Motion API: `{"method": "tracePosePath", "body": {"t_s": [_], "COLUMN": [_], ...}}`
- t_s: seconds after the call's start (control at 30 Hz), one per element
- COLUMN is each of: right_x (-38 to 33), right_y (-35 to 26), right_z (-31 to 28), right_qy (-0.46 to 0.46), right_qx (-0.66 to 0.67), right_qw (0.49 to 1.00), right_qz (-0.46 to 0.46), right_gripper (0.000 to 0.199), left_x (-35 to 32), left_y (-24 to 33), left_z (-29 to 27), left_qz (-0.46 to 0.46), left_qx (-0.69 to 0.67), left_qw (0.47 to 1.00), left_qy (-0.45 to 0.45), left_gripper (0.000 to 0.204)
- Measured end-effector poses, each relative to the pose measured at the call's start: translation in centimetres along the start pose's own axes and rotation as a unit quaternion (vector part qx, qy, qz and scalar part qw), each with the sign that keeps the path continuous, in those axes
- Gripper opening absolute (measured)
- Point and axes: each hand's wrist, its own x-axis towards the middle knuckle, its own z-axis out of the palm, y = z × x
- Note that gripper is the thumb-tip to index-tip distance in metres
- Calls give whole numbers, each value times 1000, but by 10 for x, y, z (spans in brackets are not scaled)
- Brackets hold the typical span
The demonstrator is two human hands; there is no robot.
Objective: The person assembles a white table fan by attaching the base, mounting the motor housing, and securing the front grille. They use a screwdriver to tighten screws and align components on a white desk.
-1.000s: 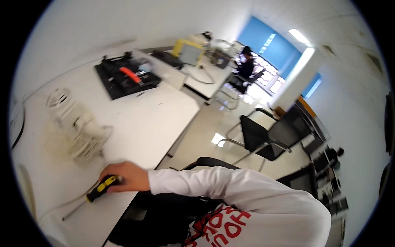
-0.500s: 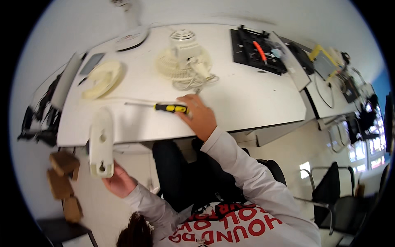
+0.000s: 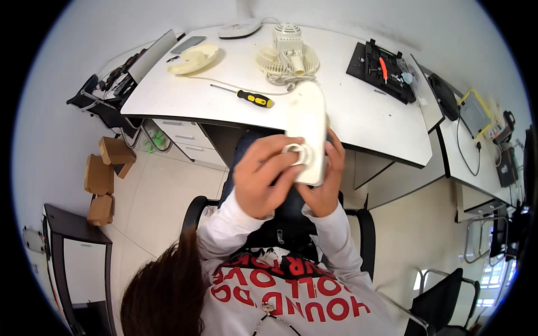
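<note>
Over my lap, in front of the table's near edge, I hold a long cream plastic housing [image 3: 307,117] with a rounded far end, its smooth face up. My left hand [image 3: 263,176] is closed at its lower end, fingertips and thumb at a small white ring-shaped piece [image 3: 302,152]. Whether that ring is part of the housing I cannot tell. Around the housing's right side wraps my right hand [image 3: 328,182], its fingers partly hidden behind. A yellow and black screwdriver [image 3: 255,99] lies on the white table [image 3: 358,123], left of the housing.
Beyond the housing, a cream fan [image 3: 287,42] rests grille down with its coiled cord. A cream rounded shell [image 3: 193,63] lies to its left. At the right is a black tool case [image 3: 386,73] with an orange-handled tool [image 3: 383,70]. Cardboard boxes [image 3: 101,175] stand on the floor at left.
The right hand has left the screwdriver on the table and now grips the housing. The housing moved from the left to over my lap, turned smooth side up. The view has shifted.
</note>
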Motion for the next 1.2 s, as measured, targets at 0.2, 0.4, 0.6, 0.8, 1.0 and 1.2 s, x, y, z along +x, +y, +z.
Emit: {"method": "tracePosePath", "body": {"t_s": [0.2, 0.4, 0.6, 0.8, 1.0, 1.2], "right_x": [-11, -5, -9, -9, -25, -30], "right_y": [-5, -1, 8, 16, 40, 47], "right_z": [-24, -36, -48, -67, -107, -121], "right_qy": [83, 131, 157, 172, 156, 216], "right_qx": [18, 75, 45, -32, -41, 119], "right_qw": [995, 987, 984, 981, 970, 930], "right_qz": [57, 59, 69, 80, 183, 272], "right_gripper": [88, 82, 81, 84, 85, 85], "left_x": [14, 12, 12, 14, 45, 81], "left_y": [21, 32, 24, -9, -69, -145], "left_z": [45, 54, 68, 40, 32, 68], "left_qz": [11, -57, -61, -125, -177, -10], "left_qx": [2, -89, -83, 22, 41, 166], "left_qw": [999, 993, 993, 992, 983, 983], "left_qy": [-42, -52, -58, 7, 14, -77], "left_gripper": [22, 60, 64, 43, 18, 30]}}
